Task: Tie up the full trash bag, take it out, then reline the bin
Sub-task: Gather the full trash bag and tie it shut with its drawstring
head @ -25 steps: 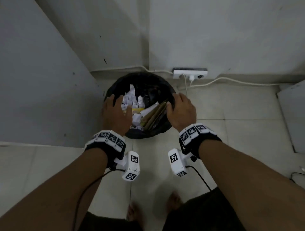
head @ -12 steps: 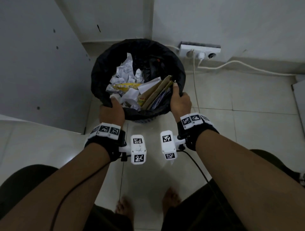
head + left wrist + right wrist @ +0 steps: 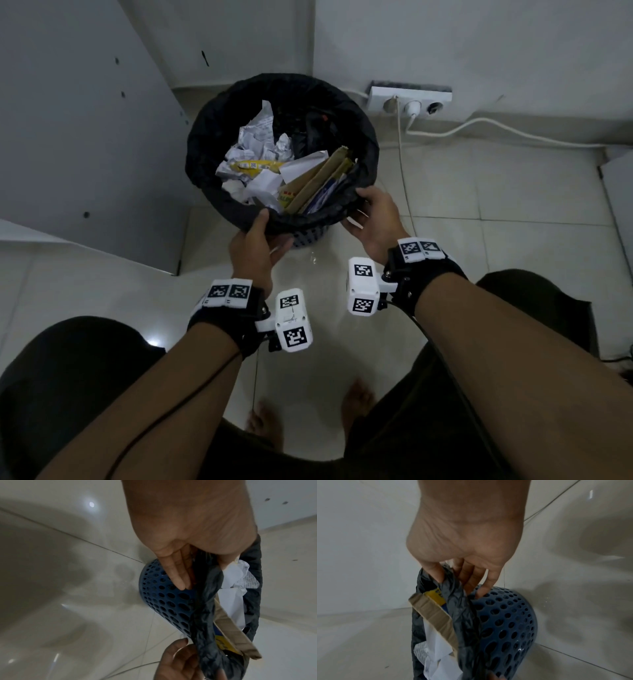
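Observation:
A black trash bag (image 3: 219,137) lines a blue perforated bin (image 3: 306,236) and is full of crumpled paper (image 3: 260,137), cardboard (image 3: 318,181) and a yellow wrapper. My left hand (image 3: 263,236) pinches the bag's near rim, thumb over the edge and fingers under the fold against the bin. My right hand (image 3: 371,216) pinches the same rim further right. In the left wrist view my left hand (image 3: 202,573) holds the bag's edge (image 3: 205,615) beside the bin (image 3: 163,599). In the right wrist view my right hand (image 3: 458,584) grips the crinkled plastic (image 3: 464,615) next to the bin (image 3: 508,615).
The bin stands in a corner between a grey cabinet panel (image 3: 85,137) and the white wall. A white power strip (image 3: 409,99) with plugs lies right of it, and its cable (image 3: 513,133) runs along the wall. My bare feet (image 3: 263,425) stand on the tiled floor.
Both hands slid from the sides of the rim round to its near edge and now pinch the bag there. The head view came lower and closer.

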The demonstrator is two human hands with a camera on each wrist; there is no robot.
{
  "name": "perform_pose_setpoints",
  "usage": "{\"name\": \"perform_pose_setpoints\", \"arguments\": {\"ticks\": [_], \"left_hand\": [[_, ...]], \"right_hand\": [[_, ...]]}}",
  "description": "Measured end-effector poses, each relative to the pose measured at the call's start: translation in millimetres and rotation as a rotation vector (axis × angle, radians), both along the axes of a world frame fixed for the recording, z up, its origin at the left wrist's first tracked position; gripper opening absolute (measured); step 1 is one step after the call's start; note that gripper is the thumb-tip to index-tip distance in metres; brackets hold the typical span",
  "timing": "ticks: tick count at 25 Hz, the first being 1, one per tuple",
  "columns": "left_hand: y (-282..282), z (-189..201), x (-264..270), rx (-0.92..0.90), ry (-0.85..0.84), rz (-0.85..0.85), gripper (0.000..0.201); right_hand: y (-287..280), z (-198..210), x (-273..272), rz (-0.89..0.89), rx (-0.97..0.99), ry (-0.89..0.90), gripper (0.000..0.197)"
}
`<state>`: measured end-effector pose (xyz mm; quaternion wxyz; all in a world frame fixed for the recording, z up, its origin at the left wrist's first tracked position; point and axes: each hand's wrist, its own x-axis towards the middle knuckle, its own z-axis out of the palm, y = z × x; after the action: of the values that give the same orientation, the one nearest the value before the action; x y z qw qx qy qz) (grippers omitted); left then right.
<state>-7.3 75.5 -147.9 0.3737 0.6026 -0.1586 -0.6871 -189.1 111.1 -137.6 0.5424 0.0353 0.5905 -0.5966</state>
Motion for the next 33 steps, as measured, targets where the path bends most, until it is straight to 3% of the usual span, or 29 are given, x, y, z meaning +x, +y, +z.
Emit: {"name": "perform_pose_setpoints", "arguments": {"ticks": [4,6,8,11,13,17,22,26,29,33], "left_hand": [[-11,2,3,0.018,0.09,0.113,0.025],[-6,5,2,0.062,0.163,0.074,0.023],[1,1,-2,0.064,0.146,-0.012,0.017],[2,-1,-6,0.025,0.142,0.007,0.034],[0,-3,-6,-0.008,0.13,0.028,0.04],[0,-4,-4,-0.059,0.112,0.013,0.027],[-7,-6,-2,-0.054,0.065,0.023,0.024],[-16,-2,3,-0.032,0.095,0.055,0.02],[-21,-2,8,-0.071,0.134,0.043,0.03],[-26,-3,8,-0.099,0.116,0.011,0.039]], "right_hand": [[-3,3,14,0.053,0.021,0.042,0.015],[-4,4,23,0.067,0.035,0.084,0.02],[-2,-2,29,0.07,0.045,0.089,0.019],[4,-12,32,0.09,0.013,-0.056,0.005],[9,-16,32,0.127,0.03,-0.097,0.011],[11,-13,32,0.193,0.079,-0.015,0.008],[2,-2,40,0.132,0.06,0.026,0.006],[-2,3,45,0.096,-0.031,-0.122,0.006],[0,5,43,0.126,-0.069,-0.216,0.003],[-4,4,45,0.19,0.037,-0.103,0.011]]}}
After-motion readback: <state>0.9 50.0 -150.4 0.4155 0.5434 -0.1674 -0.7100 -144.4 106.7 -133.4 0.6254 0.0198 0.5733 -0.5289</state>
